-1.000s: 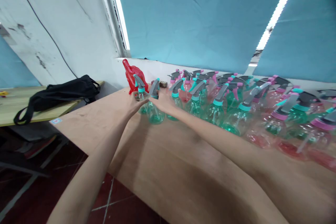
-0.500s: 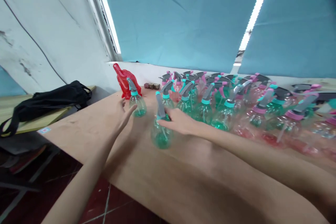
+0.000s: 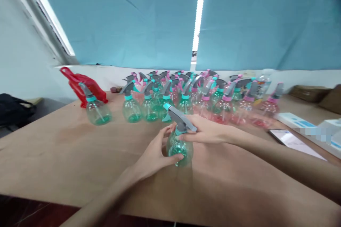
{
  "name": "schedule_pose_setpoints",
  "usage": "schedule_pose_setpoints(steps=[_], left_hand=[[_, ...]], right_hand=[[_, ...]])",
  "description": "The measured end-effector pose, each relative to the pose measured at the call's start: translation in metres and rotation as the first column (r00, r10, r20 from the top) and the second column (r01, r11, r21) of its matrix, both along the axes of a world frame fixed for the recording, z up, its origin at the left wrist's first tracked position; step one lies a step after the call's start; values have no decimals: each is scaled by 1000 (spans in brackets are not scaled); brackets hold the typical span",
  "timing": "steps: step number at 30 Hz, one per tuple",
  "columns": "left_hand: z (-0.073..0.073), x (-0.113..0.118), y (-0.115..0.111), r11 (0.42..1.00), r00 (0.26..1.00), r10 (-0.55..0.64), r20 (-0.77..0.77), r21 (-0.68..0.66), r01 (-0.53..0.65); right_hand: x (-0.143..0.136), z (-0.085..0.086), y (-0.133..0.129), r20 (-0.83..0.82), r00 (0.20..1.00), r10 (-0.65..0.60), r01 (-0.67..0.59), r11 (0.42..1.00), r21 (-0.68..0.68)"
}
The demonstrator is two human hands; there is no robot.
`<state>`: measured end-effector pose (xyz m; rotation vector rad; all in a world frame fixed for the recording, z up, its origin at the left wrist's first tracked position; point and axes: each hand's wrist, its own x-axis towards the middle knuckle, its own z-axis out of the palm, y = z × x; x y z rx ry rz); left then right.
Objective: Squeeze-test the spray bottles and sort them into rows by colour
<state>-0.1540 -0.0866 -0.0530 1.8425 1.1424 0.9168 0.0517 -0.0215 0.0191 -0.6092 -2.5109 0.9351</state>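
Observation:
Both my hands are on a clear green spray bottle (image 3: 186,150) with a grey trigger head and teal collar, slightly tilted near the middle of the wooden table (image 3: 80,170). My left hand (image 3: 154,152) wraps round the bottle's body from the left, its thumb across the front. At the neck, just under the spray head, my right hand (image 3: 198,129) grips from the right. Another green spray bottle (image 3: 98,111) stands apart to the left. Behind my hands is a group of several spray bottles (image 3: 133,110), green ones and pink ones.
A red plastic bag (image 3: 87,87) lies at the back left. On the right are a phone (image 3: 295,143), a white and blue box (image 3: 295,120), a water bottle (image 3: 263,81) and brown packages (image 3: 306,93). A black bag (image 3: 16,110) sits beyond the table's left edge.
My view has swung to the right. The spray bottle in my right hand has come nearer to me, and my left hand, apart from it before, now holds its body.

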Motion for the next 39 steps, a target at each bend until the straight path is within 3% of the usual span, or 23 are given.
schedule_pose_setpoints(steps=[7,14,19,23,31,39], left_hand=[[2,65,16,978,978,-199,54,-46,202],[-1,96,35,962,965,-255,65,-87,260],[-5,99,50,970,969,-242,39,-29,243],[-11,93,58,966,962,-214,-168,106,234],[-25,73,59,956,839,-144,-524,145,255],[-30,72,57,962,807,-110,-580,142,233]], right_hand=[[54,-7,-5,-201,948,-246,247,969,-21],[60,-30,3,-509,817,-270,153,954,-259],[61,-37,19,-534,798,-278,163,954,-253],[62,-35,24,-527,812,-251,168,965,-201],[61,-33,21,-513,819,-259,208,966,-156],[62,-34,35,-521,804,-287,213,957,-198]])
